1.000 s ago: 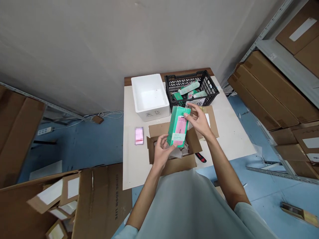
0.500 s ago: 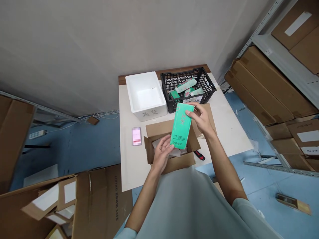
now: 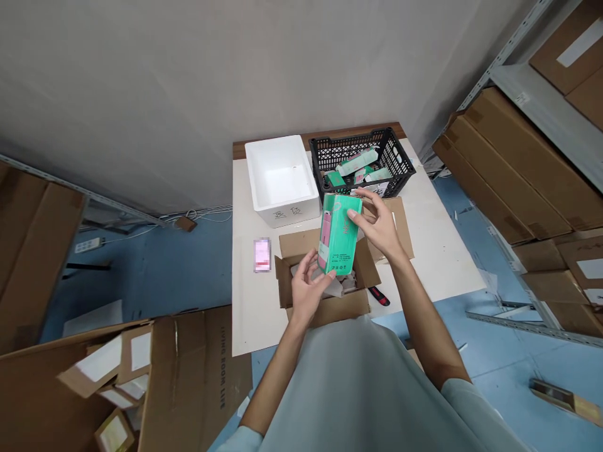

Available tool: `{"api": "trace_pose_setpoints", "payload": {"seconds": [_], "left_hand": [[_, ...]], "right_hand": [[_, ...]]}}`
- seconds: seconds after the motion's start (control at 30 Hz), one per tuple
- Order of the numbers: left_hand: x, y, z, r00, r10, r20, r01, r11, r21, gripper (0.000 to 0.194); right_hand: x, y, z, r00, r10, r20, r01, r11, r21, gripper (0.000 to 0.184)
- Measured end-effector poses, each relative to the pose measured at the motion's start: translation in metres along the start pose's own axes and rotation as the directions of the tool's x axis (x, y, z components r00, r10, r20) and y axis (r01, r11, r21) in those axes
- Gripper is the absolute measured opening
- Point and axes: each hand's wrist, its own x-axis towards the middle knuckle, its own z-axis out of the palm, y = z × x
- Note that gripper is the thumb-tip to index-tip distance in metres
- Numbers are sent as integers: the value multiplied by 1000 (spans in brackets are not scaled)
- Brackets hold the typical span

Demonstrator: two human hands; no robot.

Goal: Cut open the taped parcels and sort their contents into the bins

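Observation:
Between my two hands is a green product box with small print on its front and a pink picture on its left side. My left hand grips its lower left corner, thumb in front. At the upper right, my right hand holds the edge with the thumb on the front face. Beneath it stands an open cardboard box, its flaps folded out, with crumpled pale packing paper inside. A black and red box cutter lies just right of the cardboard box.
A white foam box stands at the table's back beside a black plastic crate holding several green cartons. A phone with a blurred screen lies on the left. A large carton with smaller boxes is at lower left; shelves of cartons line the right.
The green box has been turned in my hands, so its pink-printed side now shows beside the front. My view has shifted slightly to the left.

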Motion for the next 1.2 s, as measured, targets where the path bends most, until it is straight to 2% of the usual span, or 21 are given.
{"api": "trace_pose_setpoints", "payload": {"seconds": [0.07, 0.13, 0.23, 0.33, 0.47, 0.63, 0.8, 0.9, 1.0, 1.1, 1.2], "left_hand": [[-5, 2, 6, 997, 60, -55, -56, 995, 81, 93], [-11, 3, 13, 990, 120, -73, -107, 981, 163, 90], [-18, 3, 18, 993, 116, -1, -113, 974, 194, 90], [-17, 2, 13, 994, -28, 110, 20, 997, 71, 82], [-6, 3, 1, 956, -201, 213, 226, 969, -98, 62], [-1, 3, 2, 943, -221, 249, 244, 967, -67, 61], [-5, 0, 14, 944, -224, 241, 242, 969, -49, 63], [-4, -2, 19, 957, -217, 194, 224, 974, -18, 63], [0, -3, 24, 986, -158, 45, 155, 986, 56, 65], [3, -3, 32, 994, -59, -87, 72, 985, 155, 66], [0, -3, 45, 994, 13, -112, 10, 978, 207, 67]], "right_hand": [[-3, -2, 6, 999, -40, -21, 38, 996, -77, 66], [-4, -3, 11, 994, -103, -46, 94, 980, -176, 55], [-2, -2, 11, 986, -157, -57, 141, 964, -225, 38], [-1, 3, 2, 989, -149, 9, 149, 981, -126, 33], [-2, 9, -12, 996, -58, 75, 53, 997, 64, 34], [-5, 15, -14, 994, 79, 72, -91, 980, 179, 46], [-5, 20, -17, 991, 71, 115, -90, 982, 169, 53], [-4, 28, -20, 993, 63, 97, -78, 985, 153, 64], [-12, 40, -20, 989, 144, 11, -145, 980, 134, 92], [-34, 46, -11, 971, 237, -35, -233, 969, 86, 111], [-61, 46, 3, 958, 285, -9, -284, 958, 48, 114]]}}
